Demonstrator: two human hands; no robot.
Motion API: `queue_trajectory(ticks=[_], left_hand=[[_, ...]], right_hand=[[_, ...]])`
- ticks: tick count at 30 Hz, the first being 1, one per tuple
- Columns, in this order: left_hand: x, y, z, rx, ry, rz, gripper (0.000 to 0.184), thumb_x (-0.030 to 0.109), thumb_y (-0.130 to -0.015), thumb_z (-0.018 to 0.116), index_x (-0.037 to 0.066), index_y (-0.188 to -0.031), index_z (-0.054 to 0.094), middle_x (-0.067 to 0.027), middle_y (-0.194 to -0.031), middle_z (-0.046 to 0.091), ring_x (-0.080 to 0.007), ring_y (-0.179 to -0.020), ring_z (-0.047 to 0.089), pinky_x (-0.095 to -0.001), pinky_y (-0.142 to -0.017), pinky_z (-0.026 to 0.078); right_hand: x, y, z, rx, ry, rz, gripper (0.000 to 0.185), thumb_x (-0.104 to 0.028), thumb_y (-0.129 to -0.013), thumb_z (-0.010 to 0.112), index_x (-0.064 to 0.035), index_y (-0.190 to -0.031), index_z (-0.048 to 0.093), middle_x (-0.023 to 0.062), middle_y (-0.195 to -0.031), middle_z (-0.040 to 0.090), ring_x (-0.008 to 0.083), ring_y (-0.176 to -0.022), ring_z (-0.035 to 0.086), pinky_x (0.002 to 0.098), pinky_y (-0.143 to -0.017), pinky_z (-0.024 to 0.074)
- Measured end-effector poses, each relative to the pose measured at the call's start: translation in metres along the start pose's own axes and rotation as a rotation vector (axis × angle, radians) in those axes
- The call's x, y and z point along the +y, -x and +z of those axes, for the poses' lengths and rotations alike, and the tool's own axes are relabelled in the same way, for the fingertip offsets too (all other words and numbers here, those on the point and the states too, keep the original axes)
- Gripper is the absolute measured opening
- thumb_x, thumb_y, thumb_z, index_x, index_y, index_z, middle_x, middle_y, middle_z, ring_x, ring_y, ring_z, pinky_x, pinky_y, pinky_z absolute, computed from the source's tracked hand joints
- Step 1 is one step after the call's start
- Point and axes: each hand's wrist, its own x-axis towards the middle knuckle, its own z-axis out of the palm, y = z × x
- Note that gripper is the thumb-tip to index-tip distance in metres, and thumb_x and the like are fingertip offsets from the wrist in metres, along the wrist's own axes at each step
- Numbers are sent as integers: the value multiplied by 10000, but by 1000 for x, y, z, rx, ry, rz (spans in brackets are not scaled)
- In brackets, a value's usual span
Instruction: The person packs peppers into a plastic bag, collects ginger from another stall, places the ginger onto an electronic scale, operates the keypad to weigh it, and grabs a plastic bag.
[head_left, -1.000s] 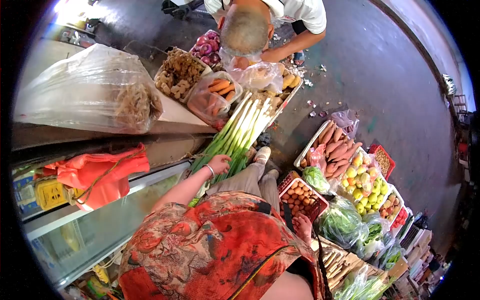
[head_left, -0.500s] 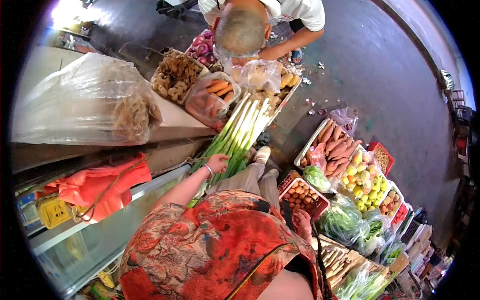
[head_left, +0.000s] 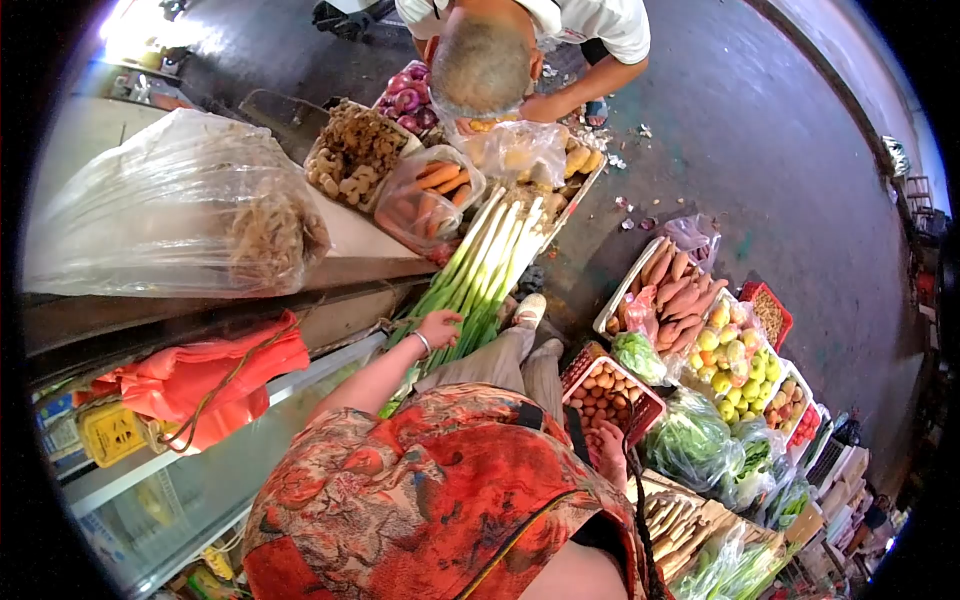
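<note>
My left hand (head_left: 438,329), with a bracelet at the wrist, hovers over or rests against the green leaves of long scallions (head_left: 478,268); contact is hard to tell. Its fingers are loosely bent and apart, with nothing visible in them. The scallions lie in a bundle, white ends away from me. Low at my right side hangs my right hand (head_left: 607,447), its fingers slightly curled and apart, close to a red crate of eggs (head_left: 603,392). No object shows in that hand.
Across from me a person in a white shirt (head_left: 620,28) bends over a bag of potatoes (head_left: 520,152). Carrots (head_left: 438,178), ginger (head_left: 358,150) and red onions (head_left: 408,98) stand nearby. Sweet potatoes (head_left: 680,295), fruit (head_left: 735,370) and bagged greens (head_left: 688,440) line the right. A glass case (head_left: 235,455) borders my left.
The view has shifted very slightly. Both hands keep nearly the same places, and the person opposite stays bent over the potatoes.
</note>
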Motion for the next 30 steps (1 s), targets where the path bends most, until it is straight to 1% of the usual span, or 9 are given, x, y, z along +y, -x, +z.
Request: queue_trajectory(ticks=[6,9,12,15,18,22,23,25,30], left_hand=[[-12,-6,-3,-3,16,0,382,3,-759,580,15,-1139,544,-70,-689,597,-120,-507,570,-247,-403,413],[-10,-5,-5,-9,-3,2,370,9,-761,576,21,-1130,551,-63,-682,597,-121,-508,573,-250,-403,415],[-4,-3,-4,-4,-16,5,359,15,-762,575,24,-1121,557,-58,-673,595,-118,-503,567,-250,-401,410],[-1,-3,-4,1,-41,17,352,20,-765,575,25,-1117,560,-58,-668,595,-114,-502,561,-246,-402,405],[-1,-7,-4,-8,-64,17,347,22,-770,566,28,-1117,560,-62,-671,597,-113,-505,558,-243,-404,405],[-2,-9,-4,-21,-78,39,338,31,-794,517,26,-1130,548,-74,-709,608,-120,-523,566,-243,-415,415],[-2,-10,-4,-38,-69,51,338,33,-801,501,27,-1136,543,-78,-727,612,-124,-528,568,-244,-418,419],[1,-9,-4,-34,-80,43,338,35,-804,491,28,-1139,540,-81,-741,614,-127,-533,570,-245,-420,423],[4,-10,-3,-37,-95,37,342,32,-801,485,32,-1138,538,-84,-762,611,-133,-543,576,-246,-421,427]], right_hand=[[9,-10,-2,-28,64,-26,297,-135,-894,470,-12,-1164,469,105,-860,616,185,-702,595,272,-607,480],[-6,4,12,-10,112,-42,306,-124,-897,461,4,-1176,455,117,-846,616,190,-697,592,279,-599,482],[13,-14,-2,-21,22,-50,313,-125,-901,460,5,-1185,443,119,-844,612,191,-690,586,290,-602,487],[22,-25,-14,-66,46,-29,317,-131,-905,456,2,-1193,436,119,-848,609,193,-696,586,298,-614,490],[15,-21,-10,-42,53,-11,318,-146,-902,460,-11,-1190,441,110,-854,610,193,-716,598,301,-615,493],[4,-10,-4,-23,95,7,323,-165,-900,466,-26,-1191,447,96,-863,611,182,-725,604,296,-626,496],[11,-17,-9,-23,93,7,323,-165,-900,466,-26,-1191,447,96,-863,611,182,-725,604,296,-626,496],[24,-30,-20,-95,80,-78,318,-172,-899,467,-33,-1185,454,94,-877,611,177,-722,603,290,-637,497],[33,-34,-25,-69,117,-105,311,-187,-896,473,-36,-1168,459,87,-884,611,170,-726,598,285,-650,492]])
